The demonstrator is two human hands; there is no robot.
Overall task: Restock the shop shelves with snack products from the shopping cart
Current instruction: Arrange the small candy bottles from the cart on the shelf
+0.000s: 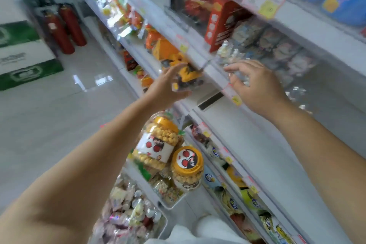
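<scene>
Just below the red box (219, 24) the clear snack packet (229, 55) rises lengthwise from the right hand (255, 87) pinching its lower end, while the left hand (166, 87), farther left of the box, rests straight-fingered against a yellow toy (188, 75).

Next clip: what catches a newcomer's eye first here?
Two bare arms reach to a shelf: the left hand at a yellow toy digger, the right hand pinching a clear packet. Below them, orange-lidded snack jars sit in the cart.
</scene>
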